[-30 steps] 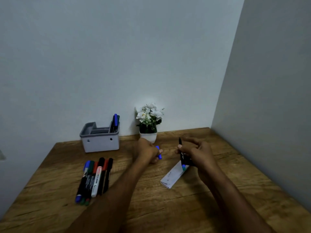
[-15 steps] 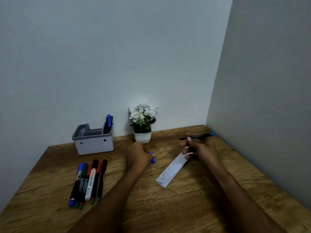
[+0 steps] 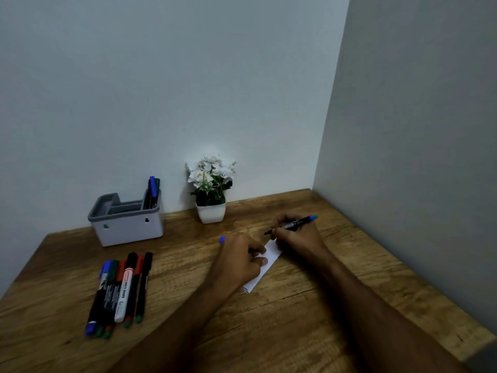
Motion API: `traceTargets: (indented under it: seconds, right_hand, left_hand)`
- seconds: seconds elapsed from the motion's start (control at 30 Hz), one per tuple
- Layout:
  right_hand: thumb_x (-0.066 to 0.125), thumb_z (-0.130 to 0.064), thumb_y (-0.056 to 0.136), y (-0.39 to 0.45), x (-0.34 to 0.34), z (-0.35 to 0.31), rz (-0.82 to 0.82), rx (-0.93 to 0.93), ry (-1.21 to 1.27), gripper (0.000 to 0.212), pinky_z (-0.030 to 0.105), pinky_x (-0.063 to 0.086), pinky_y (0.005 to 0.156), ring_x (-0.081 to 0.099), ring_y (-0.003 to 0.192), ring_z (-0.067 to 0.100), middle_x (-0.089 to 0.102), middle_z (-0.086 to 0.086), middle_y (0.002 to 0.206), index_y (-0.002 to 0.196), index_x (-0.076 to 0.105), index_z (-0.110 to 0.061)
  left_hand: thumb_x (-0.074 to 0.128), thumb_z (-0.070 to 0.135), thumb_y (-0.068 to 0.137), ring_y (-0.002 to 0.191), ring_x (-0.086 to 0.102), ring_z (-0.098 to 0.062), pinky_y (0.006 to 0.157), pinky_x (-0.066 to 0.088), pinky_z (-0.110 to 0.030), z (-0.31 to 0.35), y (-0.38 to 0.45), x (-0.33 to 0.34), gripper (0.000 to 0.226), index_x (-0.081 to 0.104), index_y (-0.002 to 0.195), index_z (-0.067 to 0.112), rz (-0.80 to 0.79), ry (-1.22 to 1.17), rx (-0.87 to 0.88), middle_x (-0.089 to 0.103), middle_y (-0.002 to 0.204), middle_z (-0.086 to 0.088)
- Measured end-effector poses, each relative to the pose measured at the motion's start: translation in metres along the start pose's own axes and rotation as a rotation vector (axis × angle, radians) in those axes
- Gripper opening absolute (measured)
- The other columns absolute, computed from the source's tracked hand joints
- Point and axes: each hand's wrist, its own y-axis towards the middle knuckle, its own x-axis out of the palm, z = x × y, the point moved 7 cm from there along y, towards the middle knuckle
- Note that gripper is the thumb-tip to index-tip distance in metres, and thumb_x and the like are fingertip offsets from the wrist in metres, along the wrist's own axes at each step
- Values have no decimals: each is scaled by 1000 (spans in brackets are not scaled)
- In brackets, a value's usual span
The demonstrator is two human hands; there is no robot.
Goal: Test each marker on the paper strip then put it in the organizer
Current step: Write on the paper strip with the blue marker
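The left hand [image 3: 242, 261] slid onto the paper strip [image 3: 265, 267], fingers curled, seemingly round the blue cap [image 3: 222, 239]; the right hand [image 3: 295, 235] gripped the marker [image 3: 293, 224], tip lowered stripward.

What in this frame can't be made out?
- Paper strip, head view: its marks are hidden under both hands.
- Blue cap: mostly buried in the left hand.
- Marker tip: too small to tell whether it touches the paper.
- Organizer: its walls hide the compartment floors.
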Motion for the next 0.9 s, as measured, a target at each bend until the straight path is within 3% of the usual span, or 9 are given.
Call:
traceTargets:
  seconds: [0.1, 0.23, 0.43, 0.67, 0.8, 0.9]
  right_hand:
    - [70, 3, 82, -1, 0, 8, -14, -3, -41, 17, 15, 56, 72, 74, 83, 2, 80, -3, 85, 86, 81, -10]
    - [70, -2, 79, 2, -1, 15, 12, -2, -57, 8, 33, 61, 70, 75, 79, 17, 78, 6, 80, 79, 77, -6]
    - [72, -6, 79, 3, 3, 17, -16, -48, -122, 8, 36, 60, 65, 74, 75, 20, 77, 4, 75, 74, 77, -9]
    - [72, -5, 81, 4, 9, 18, -50, -45, -169, 11, 28, 57, 61, 72, 69, 13, 77, 3, 72, 72, 78, -9]
    - [71, -5, 83, 5, 8, 18, -28, -37, -159, 10, 34, 58, 62, 73, 71, 18, 77, 8, 75, 75, 77, -6]
    - [71, -2, 81, 5, 8, 16, -34, -77, -177, 13, 29, 55, 59, 71, 67, 13, 76, 5, 71, 71, 77, -7]
  left_hand:
    - [80, 27, 78, 68, 53, 8, 63, 36, -1, -3, -2, 4, 22, 79, 100, 25, 9, -27, -5, 73, 95, 11]
    - [80, 25, 78, 70, 52, 11, 65, 36, 0, -7, -2, 8, 22, 79, 100, 24, 30, -47, -12, 70, 95, 11]
    - [80, 26, 78, 72, 54, 8, 64, 36, 1, -10, -2, 10, 22, 79, 100, 25, 31, -47, -19, 69, 94, 14]
    - [79, 26, 79, 72, 54, 5, 64, 35, -5, -9, -4, 9, 20, 79, 99, 25, 29, -49, -4, 67, 91, 14]
    - [78, 24, 79, 70, 52, 7, 63, 36, -4, -9, -3, 8, 21, 78, 100, 24, 31, -59, -8, 66, 91, 14]
    - [78, 24, 80, 71, 51, 7, 62, 35, -4, -8, -4, 9, 21, 78, 100, 23, 25, -52, 0, 67, 93, 12]
